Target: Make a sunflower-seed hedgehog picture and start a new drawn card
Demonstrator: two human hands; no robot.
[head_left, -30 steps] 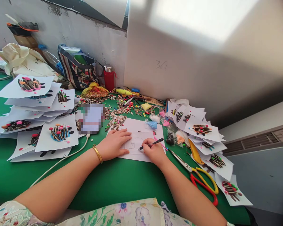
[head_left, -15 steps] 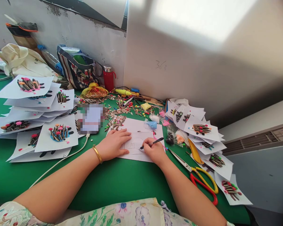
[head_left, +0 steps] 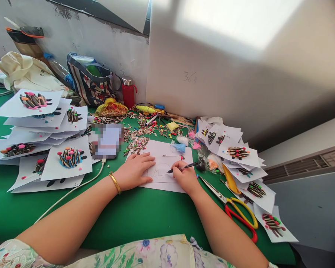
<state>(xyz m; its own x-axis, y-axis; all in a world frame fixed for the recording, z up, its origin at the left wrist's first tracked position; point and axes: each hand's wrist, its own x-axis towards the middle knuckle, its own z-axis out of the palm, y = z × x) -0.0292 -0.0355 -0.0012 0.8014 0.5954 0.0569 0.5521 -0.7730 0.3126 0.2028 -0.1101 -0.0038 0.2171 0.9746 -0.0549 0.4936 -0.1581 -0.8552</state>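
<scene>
My right hand (head_left: 184,176) grips a black pen (head_left: 190,165), its tip at or just above a white sheet of paper (head_left: 159,179) in front of me. Thin pen lines form a partial drawing on that sheet, with a curved outline and small angular strokes. Flat on the paper's left side lies my left hand (head_left: 136,170), fingers stretched out and holding nothing. More white paper shows behind the drawn sheet, with a blue lump of clay in plastic wrap (head_left: 179,147) on its upper right.
Scissors (head_left: 229,203) with red and yellow handles lie right of my right hand. Stacked seed-picture cards (head_left: 67,156) stand left, others (head_left: 237,152) right. A phone (head_left: 107,141) with a cable, loose seeds (head_left: 138,144), a red flask (head_left: 128,93) and a striped bag (head_left: 92,80) are behind.
My right hand has shifted slightly with the pen, and the pen now leans lower. Extra strokes show in the drawing. My left hand has stayed in place.
</scene>
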